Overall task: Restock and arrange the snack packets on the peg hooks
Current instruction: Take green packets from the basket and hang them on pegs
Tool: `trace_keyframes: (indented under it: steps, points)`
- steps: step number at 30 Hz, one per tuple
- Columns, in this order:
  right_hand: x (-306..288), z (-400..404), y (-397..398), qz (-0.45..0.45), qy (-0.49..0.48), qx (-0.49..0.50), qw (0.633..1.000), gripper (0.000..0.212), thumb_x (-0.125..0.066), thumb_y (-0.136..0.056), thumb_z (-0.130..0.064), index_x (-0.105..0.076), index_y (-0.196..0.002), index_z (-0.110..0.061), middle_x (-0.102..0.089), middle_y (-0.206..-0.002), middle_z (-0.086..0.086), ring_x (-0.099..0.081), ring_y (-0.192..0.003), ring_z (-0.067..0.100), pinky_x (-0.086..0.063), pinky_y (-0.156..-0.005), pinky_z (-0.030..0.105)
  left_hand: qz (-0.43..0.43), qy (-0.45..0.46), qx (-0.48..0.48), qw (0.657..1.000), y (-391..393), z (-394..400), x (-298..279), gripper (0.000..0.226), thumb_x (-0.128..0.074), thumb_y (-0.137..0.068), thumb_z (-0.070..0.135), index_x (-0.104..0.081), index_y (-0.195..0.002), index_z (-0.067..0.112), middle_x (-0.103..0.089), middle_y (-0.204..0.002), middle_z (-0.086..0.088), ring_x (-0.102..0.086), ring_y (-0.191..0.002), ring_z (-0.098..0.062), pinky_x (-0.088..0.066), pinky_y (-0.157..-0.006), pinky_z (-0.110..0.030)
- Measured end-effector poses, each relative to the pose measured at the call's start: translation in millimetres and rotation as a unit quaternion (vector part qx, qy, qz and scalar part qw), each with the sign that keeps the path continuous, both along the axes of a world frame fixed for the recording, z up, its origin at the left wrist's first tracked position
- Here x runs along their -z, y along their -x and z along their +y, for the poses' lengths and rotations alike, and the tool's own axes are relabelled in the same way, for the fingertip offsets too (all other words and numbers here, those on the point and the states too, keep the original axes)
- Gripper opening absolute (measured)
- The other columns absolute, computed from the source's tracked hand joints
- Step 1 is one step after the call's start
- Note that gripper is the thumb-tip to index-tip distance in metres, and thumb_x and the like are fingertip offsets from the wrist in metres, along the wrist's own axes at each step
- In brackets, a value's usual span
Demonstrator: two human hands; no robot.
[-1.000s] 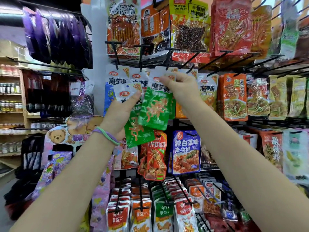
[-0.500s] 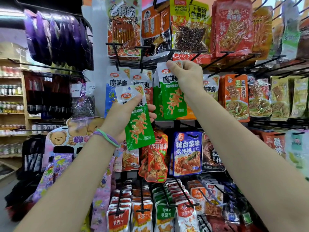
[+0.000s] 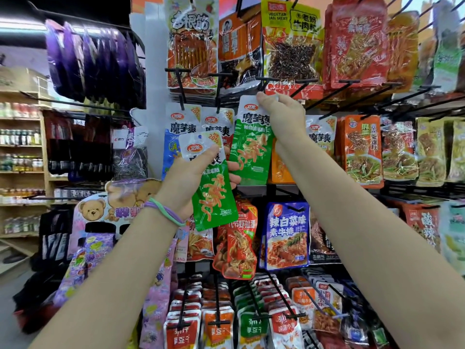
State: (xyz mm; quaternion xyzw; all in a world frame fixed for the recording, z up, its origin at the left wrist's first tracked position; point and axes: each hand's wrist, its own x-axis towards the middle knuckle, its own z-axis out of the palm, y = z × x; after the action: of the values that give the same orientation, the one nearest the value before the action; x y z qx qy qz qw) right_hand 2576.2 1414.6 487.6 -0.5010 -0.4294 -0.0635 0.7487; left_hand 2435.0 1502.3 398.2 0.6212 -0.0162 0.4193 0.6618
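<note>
Here, at a shop's snack display, a person restocks green konjac packets. On the left, the left hand (image 3: 187,181), raised to chest height with bands at the wrist, grips a spare green packet (image 3: 214,197) by its upper half, thumb across the white header, fingers curled behind it. The packet hangs near the rack, tilted, free of any hook.

To the right and higher, the right hand (image 3: 284,114) reaches up with the forearm sloping steeply, its fingers pinching the top edge of a second green packet (image 3: 251,147) just beneath the black peg hook (image 3: 286,80). Whether the hang-hole has met the hook's tip cannot be told, since the hand covers it.

The likeliest slip is a missed hole: if the header slides beside the hook and the pinch is let go, the packet would probably fall onto the rows below. A push at the wrong angle might also crease the header or nudge the neighbouring white-topped packets (image 3: 216,122). The loosely tilted spare could work out of the left hand while attention is on the hook.
</note>
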Motion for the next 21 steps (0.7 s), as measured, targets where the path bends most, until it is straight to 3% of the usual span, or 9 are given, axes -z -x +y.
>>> trace_keyframes:
  steps: [3,7,9,10,11,12,14,17,21]
  points:
    - [-4.6,-2.7,6.8,0.067,-0.001,-0.023,0.997,0.037,-0.071,-0.093,-0.028,-0.065,-0.124,-0.009,-0.057,-0.142,0.006,-0.049,-0.129,0.022,-0.033,-0.113,0.039,0.001,-0.005,-0.003,1.000,-0.6,0.7,0.1,0.024,-0.051,-0.106,0.025,-0.064,-0.108,0.006,-0.073,-0.083,-0.014,-0.069,-0.064,-0.027,-0.059,-0.060,-0.033]
    - [0.7,-4.8,3.5,0.057,0.039,-0.018,0.997,0.035,-0.061,-0.101,-0.031,-0.065,-0.128,-0.009,-0.064,-0.129,0.005,-0.056,-0.121,0.024,-0.042,-0.103,0.033,0.003,-0.019,-0.023,1.000,0.2,0.0,0.8,0.024,-0.050,-0.106,0.024,-0.065,-0.108,0.005,-0.075,-0.082,-0.014,-0.071,-0.062,-0.025,-0.059,-0.059,-0.033]
    - [8.2,-5.6,1.7,0.043,0.053,0.006,0.998,0.033,-0.056,-0.103,-0.031,-0.067,-0.126,-0.010,-0.042,-0.092,-0.003,-0.036,-0.091,0.007,-0.041,-0.093,0.027,0.005,-0.016,-0.028,0.999,0.5,0.0,0.4,0.027,-0.050,-0.106,0.024,-0.063,-0.113,0.001,-0.075,-0.083,-0.016,-0.072,-0.063,-0.027,-0.060,-0.059,-0.034]
    - [11.5,-5.5,-1.6,0.029,0.049,0.026,0.998,0.029,-0.056,-0.103,-0.031,-0.068,-0.120,-0.011,-0.015,-0.099,0.005,-0.023,-0.126,0.009,-0.044,-0.085,0.030,0.008,-0.006,-0.022,1.000,0.8,-0.2,0.5,0.032,-0.050,-0.106,0.023,-0.060,-0.118,-0.005,-0.075,-0.084,-0.017,-0.072,-0.063,-0.028,-0.060,-0.059,-0.034]
    - [14.5,-3.2,-5.5,0.008,0.039,0.051,0.998,0.023,-0.058,-0.102,-0.032,-0.067,-0.114,-0.014,-0.037,-0.082,-0.004,-0.055,-0.091,0.000,-0.043,-0.075,0.029,0.012,0.008,-0.009,1.000,0.9,-0.9,0.7,0.038,-0.048,-0.106,0.021,-0.056,-0.124,-0.012,-0.074,-0.086,-0.020,-0.071,-0.063,-0.029,-0.060,-0.059,-0.034]
    - [17.9,-3.0,-7.3,-0.020,0.025,0.079,0.996,0.019,-0.061,-0.101,-0.032,-0.064,-0.111,-0.016,-0.059,-0.093,-0.007,-0.055,-0.081,0.003,-0.045,-0.068,0.025,0.016,0.018,0.001,1.000,1.1,-1.4,0.9,0.043,-0.047,-0.105,0.019,-0.052,-0.127,-0.019,-0.074,-0.088,-0.022,-0.071,-0.064,-0.030,-0.061,-0.060,-0.035]
    - [27.6,-4.3,-8.4,-0.087,0.007,0.156,0.984,0.016,-0.062,-0.099,-0.026,-0.056,-0.111,-0.018,-0.055,-0.085,-0.003,-0.054,-0.073,0.011,-0.044,-0.060,0.020,0.014,0.017,0.007,1.000,-0.3,0.1,1.3,0.042,-0.046,-0.104,0.013,-0.051,-0.128,-0.021,-0.073,-0.094,-0.024,-0.072,-0.070,-0.033,-0.063,-0.066,-0.040]
    - [43.0,-11.8,-4.5,-0.184,-0.031,0.256,0.949,0.010,-0.059,-0.097,-0.019,-0.057,-0.105,-0.014,-0.052,-0.091,0.002,-0.050,-0.081,0.015,-0.040,-0.070,0.026,-0.012,-0.013,-0.029,0.999,-5.3,6.2,2.7,0.024,-0.057,-0.099,0.005,-0.063,-0.120,-0.006,-0.074,-0.101,-0.021,-0.074,-0.084,-0.032,-0.062,-0.079,-0.045]
    - [50.1,-20.9,14.9,-0.189,0.042,0.085,0.977,0.030,-0.061,-0.099,-0.037,-0.068,-0.090,-0.009,-0.056,-0.071,0.000,-0.046,-0.062,0.002,-0.038,-0.057,0.018,-0.021,-0.040,-0.038,0.998,-6.4,6.0,2.4,0.025,-0.069,-0.085,0.012,-0.069,-0.108,0.004,-0.077,-0.094,-0.008,-0.074,-0.078,-0.019,-0.064,-0.069,-0.035]
